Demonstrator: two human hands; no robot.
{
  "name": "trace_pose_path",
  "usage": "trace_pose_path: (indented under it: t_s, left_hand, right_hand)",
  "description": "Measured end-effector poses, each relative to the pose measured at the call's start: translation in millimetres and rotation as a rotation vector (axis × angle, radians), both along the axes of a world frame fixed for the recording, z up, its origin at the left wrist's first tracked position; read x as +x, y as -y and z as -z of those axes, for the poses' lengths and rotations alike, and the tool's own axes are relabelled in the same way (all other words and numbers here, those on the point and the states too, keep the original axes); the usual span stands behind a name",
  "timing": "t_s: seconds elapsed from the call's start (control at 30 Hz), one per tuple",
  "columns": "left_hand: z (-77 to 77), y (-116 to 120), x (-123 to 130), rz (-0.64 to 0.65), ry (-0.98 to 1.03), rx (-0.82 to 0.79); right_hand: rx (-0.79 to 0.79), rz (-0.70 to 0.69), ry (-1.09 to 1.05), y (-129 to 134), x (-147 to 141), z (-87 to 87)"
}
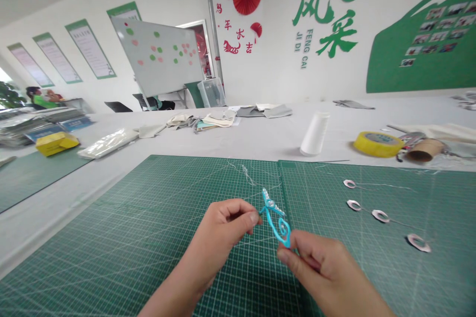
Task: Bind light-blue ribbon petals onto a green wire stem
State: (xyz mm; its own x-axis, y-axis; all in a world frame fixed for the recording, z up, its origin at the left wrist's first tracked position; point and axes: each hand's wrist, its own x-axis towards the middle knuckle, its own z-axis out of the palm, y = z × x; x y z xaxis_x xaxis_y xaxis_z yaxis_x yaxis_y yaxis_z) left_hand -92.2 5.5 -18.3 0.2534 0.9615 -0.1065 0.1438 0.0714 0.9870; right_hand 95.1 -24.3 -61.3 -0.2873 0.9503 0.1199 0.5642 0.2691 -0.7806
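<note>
Above cutting mat [122, 218], left hand [217, 230] and right hand [322, 272] pinch turquoise wire ornament [275, 223] between them.

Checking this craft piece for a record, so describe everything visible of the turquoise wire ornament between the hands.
The turquoise ornament is a slim, glossy shape of bent, wrapped wire, curling into a spiral at its lower end, with a pale, sparkly patch near its top. It is tilted, held in the air above a green cutting mat. The left hand touches its upper part; the right hand pinches its lower end.
</note>
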Motion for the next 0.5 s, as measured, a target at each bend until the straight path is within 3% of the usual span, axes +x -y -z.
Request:
trace_pose_path:
  t_s: [0.13,0.27,0.5]
  left_hand:
    - [-2.6,2.5,-0.6,0.142,0.109,-0.116]
    - [-3.9,4.8,-1.4,0.311,0.062,-0.101]
    - [-3.2,13.0,1.9,0.483,-0.301,0.182]
  right_hand:
    - [-0.013,0.005,-0.019,-6.1,4.3,3.6]
    - [0.028,0.035,0.045,-10.0,7.7,-0.1]
    - [0.222,0.06,0.091,-14.6,13.7,-9.9]
